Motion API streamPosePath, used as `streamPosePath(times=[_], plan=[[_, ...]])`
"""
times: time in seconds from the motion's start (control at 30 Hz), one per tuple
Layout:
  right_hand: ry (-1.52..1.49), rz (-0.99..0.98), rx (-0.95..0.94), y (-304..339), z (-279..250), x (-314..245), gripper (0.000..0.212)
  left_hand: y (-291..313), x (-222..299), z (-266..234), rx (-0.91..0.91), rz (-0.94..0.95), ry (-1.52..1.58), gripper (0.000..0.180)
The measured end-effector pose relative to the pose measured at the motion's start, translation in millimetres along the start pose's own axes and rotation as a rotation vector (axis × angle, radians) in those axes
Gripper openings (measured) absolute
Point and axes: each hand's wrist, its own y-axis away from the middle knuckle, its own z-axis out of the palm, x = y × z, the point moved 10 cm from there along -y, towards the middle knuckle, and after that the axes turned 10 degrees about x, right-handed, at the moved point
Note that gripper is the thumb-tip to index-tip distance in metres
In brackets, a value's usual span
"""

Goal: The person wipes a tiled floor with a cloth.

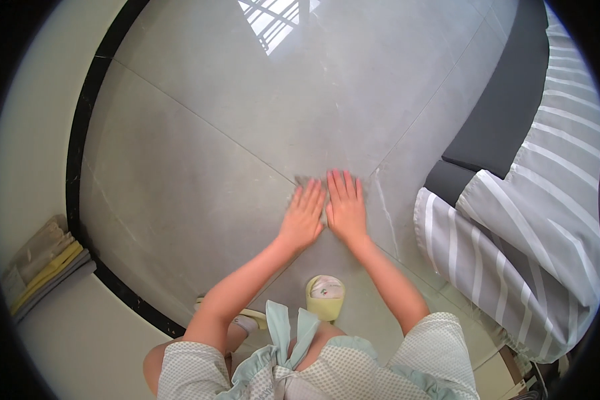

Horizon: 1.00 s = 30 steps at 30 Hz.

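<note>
My left hand (pixel 303 216) and my right hand (pixel 346 203) lie flat side by side on a small grey cloth (pixel 305 180), pressing it against the grey tiled floor (pixel 200 160). Fingers of both hands are spread and point away from me. Most of the cloth is hidden under my palms; only its far corner and edges show beyond my fingertips. I am crouched low, with my forearms reaching forward from the lower edge.
A bed with a grey-and-white striped cover (pixel 533 220) and dark base (pixel 507 113) stands at the right. A yellow slipper (pixel 325 295) is on my foot near my knees. Folded cloths (pixel 43 263) lie stacked at the left, beyond a black floor border (pixel 80 133).
</note>
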Motion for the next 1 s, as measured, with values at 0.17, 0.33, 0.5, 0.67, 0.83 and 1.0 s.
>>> streamPosePath(times=[0.17,0.33,0.5,0.67,0.83,1.0], plan=[[0.124,-0.006,0.205,-112.0,-34.4,47.3,0.064,-110.5,-22.8,-43.0,0.234,-0.093,-0.050,0.074],[0.238,0.180,0.298,-116.8,-54.3,104.6,0.065,-168.7,4.3,-47.5,0.380,0.025,-0.039,0.070],[0.246,0.327,0.302,-54.7,-61.2,123.2,0.064,-148.0,44.8,-19.2,0.272,0.124,-0.053,0.072],[0.164,0.344,0.232,47.8,-57.1,99.5,0.065,-70.6,95.9,16.0,0.005,0.252,0.087,0.076],[0.143,0.479,0.061,94.0,-43.0,86.8,0.066,-24.1,106.5,29.2,0.021,0.281,0.091,0.079],[0.234,0.289,0.166,25.2,-45.5,90.5,0.065,-77.2,71.7,10.8,0.045,0.268,0.093,0.076]])
